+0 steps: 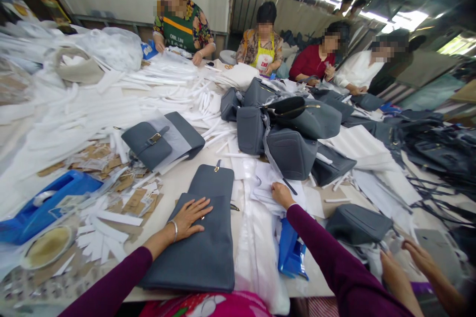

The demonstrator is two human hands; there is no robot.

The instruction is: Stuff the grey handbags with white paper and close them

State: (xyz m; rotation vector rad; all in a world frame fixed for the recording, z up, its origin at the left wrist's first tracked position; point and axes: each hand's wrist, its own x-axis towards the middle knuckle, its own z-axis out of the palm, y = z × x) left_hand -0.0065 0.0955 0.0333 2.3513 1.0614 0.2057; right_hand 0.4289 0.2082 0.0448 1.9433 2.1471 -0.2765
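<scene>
My left hand (pixel 190 218) lies flat with its fingers spread on a dark grey leather bag (pixel 201 262). The bag's flap (pixel 211 181), with a small gold clasp, is folded out toward the far side. Farther right, my right hand (pixel 282 194) has its fingers closed on the edge of some thin white paper (pixel 262 183). A dark strap end lies beside that hand. Just below my right wrist stands a blue tape dispenser (pixel 292 247). Beyond the bag, another grey bag (pixel 152 141) with a buckle is partly wrapped in white sheet.
Several grey bags (pixel 290 146) are piled at the middle. Another blue tape dispenser (pixel 48 203), a round tape roll (pixel 48 247) and paper strips (pixel 102 233) lie at left. A co-worker's hands (pixel 394 272) handle a grey bag (pixel 359 223) at right. Several people work across the table.
</scene>
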